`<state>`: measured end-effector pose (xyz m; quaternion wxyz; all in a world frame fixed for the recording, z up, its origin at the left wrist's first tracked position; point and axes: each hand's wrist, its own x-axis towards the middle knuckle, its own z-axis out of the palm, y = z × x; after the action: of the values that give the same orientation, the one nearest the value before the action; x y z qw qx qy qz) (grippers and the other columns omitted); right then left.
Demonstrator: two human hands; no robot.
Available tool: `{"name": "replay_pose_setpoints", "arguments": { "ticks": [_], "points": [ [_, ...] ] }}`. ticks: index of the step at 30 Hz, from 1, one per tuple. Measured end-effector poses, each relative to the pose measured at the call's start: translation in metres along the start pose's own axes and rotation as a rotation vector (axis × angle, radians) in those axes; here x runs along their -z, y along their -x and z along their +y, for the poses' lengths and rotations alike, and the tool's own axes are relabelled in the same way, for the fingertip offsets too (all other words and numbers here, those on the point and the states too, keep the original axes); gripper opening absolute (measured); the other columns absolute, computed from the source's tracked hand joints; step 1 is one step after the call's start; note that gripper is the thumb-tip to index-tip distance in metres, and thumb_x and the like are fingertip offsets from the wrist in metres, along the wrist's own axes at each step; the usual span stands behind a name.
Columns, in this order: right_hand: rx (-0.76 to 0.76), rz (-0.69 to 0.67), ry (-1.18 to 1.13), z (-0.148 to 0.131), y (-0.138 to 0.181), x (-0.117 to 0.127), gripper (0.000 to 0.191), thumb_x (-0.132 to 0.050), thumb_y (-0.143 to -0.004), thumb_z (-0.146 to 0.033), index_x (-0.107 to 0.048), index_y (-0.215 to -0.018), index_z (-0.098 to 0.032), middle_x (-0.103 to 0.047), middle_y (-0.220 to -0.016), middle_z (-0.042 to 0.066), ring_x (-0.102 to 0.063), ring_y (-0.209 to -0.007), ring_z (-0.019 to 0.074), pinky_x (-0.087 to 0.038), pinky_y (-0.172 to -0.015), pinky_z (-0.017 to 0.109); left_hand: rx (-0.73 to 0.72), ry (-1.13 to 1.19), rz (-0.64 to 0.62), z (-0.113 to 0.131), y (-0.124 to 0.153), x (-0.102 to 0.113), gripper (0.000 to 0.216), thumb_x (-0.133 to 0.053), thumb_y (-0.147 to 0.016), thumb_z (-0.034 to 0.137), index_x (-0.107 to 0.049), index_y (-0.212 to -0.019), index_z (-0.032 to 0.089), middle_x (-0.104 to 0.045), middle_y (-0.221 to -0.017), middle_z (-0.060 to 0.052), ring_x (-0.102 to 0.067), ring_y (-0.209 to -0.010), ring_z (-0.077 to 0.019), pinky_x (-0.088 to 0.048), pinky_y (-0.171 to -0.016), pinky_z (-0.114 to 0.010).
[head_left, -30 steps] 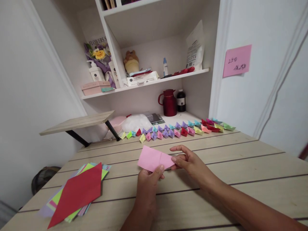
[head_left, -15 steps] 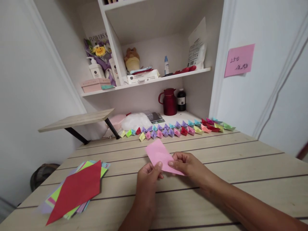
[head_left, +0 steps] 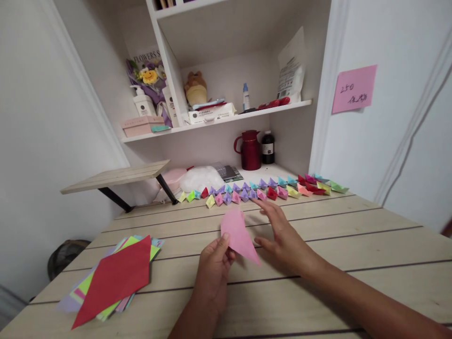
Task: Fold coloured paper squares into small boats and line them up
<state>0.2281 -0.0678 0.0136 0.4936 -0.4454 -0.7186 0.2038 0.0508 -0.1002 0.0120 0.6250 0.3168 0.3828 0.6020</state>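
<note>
Your right hand [head_left: 284,242] has let go of the pink paper [head_left: 240,238] since the earlier frame; it now hovers just beside it, fingers spread, holding nothing. Your left hand [head_left: 213,266] pinches the paper's left edge between thumb and fingers, above the slatted table [head_left: 318,296]. To your left lies a stack of coloured paper [head_left: 116,278], red on top. Beyond your hands, folded paper shapes [head_left: 236,197] line up in two rows, with a red jug [head_left: 251,153] behind.
</note>
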Motion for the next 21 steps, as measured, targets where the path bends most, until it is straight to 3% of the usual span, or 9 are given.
{"name": "replay_pose_setpoints", "arguments": {
  "ticks": [2,4,7,10,13,16,18,21],
  "points": [
    [0.215,0.023,0.228,-0.01,0.003,0.004,0.08,-0.063,-0.073,-0.018,-0.03,-0.144,-0.033,-0.027,-0.149,0.009,-0.029,-0.135,0.0333,-0.029,-0.104,0.054,0.007,-0.005,-0.019,0.0,0.0,0.0,0.028,-0.077,-0.069,0.035,-0.065,-0.067,0.01,-0.054,-0.062,0.0,-0.045,-0.057,-0.0074,-0.041,-0.061,-0.02],
    [0.39,0.008,0.321,-0.022,0.007,0.006,0.066,-0.06,-0.077,-0.016,-0.042,-0.137,-0.034,-0.024,-0.152,0.008,-0.024,-0.138,0.0343,-0.026,-0.106,0.055,0.023,-0.032,-0.061,0.0,0.001,0.0,0.03,-0.077,-0.069,0.037,-0.065,-0.067,0.01,-0.054,-0.062,0.0,-0.045,-0.057,-0.0077,-0.04,-0.06,-0.021],
    [0.506,-0.061,0.318,-0.03,0.009,0.008,0.027,-0.058,-0.08,-0.015,-0.069,-0.097,-0.033,-0.046,-0.14,0.002,-0.035,-0.131,0.0327,-0.026,-0.105,0.053,0.036,-0.122,-0.142,-0.001,0.003,-0.003,0.036,-0.074,-0.069,0.045,-0.064,-0.065,0.011,-0.056,-0.06,-0.002,-0.046,-0.055,-0.009,-0.039,-0.058,-0.022],
    [0.34,-0.092,0.172,-0.024,0.005,0.009,0.014,-0.058,-0.084,-0.022,-0.07,-0.079,-0.028,-0.069,-0.105,0.004,-0.049,-0.116,0.0302,-0.032,-0.099,0.049,-0.009,-0.2,-0.093,-0.003,0.004,-0.004,0.042,-0.071,-0.069,0.053,-0.063,-0.063,0.012,-0.058,-0.059,-0.003,-0.05,-0.054,-0.0106,-0.039,-0.057,-0.023],
    [0.017,-0.106,-0.068,-0.015,-0.001,0.012,0.02,-0.058,-0.085,-0.038,-0.066,-0.075,-0.023,-0.068,-0.08,0.004,-0.059,-0.087,0.0264,-0.044,-0.08,0.04,-0.099,-0.219,0.067,-0.004,0.003,-0.002,0.044,-0.07,-0.068,0.056,-0.066,-0.071,0.013,-0.062,-0.066,-0.003,-0.053,-0.055,-0.0114,-0.042,-0.06,-0.024],
    [-0.262,-0.15,-0.351,-0.013,-0.004,0.014,0.031,-0.058,-0.082,-0.048,-0.06,-0.071,-0.019,-0.061,-0.068,0.001,-0.055,-0.061,0.0184,-0.043,-0.058,0.03,-0.171,-0.266,0.179,-0.002,0.001,0.001,0.043,-0.072,-0.068,0.054,-0.071,-0.081,0.013,-0.067,-0.08,-0.007,-0.058,-0.067,-0.0144,-0.046,-0.07,-0.026],
    [-0.337,-0.186,-0.47,-0.015,-0.003,0.013,0.033,-0.061,-0.079,-0.049,-0.057,-0.068,-0.018,-0.058,-0.063,0.0,-0.052,-0.056,0.0154,-0.04,-0.052,0.027,-0.183,-0.313,0.158,0.0,0.001,0.0,0.043,-0.07,-0.07,0.053,-0.072,-0.086,0.014,-0.068,-0.084,-0.009,-0.06,-0.076,-0.0173,-0.046,-0.075,-0.027],
    [-0.343,-0.287,-0.527,-0.017,0.0,0.009,0.032,-0.065,-0.076,-0.047,-0.059,-0.069,-0.016,-0.059,-0.065,0.001,-0.052,-0.056,0.0141,-0.039,-0.051,0.025,-0.144,-0.382,-0.022,0.002,0.004,-0.006,0.042,-0.065,-0.075,0.053,-0.073,-0.089,0.014,-0.067,-0.076,-0.007,-0.058,-0.073,-0.0176,-0.044,-0.069,-0.026]
  ]
}}
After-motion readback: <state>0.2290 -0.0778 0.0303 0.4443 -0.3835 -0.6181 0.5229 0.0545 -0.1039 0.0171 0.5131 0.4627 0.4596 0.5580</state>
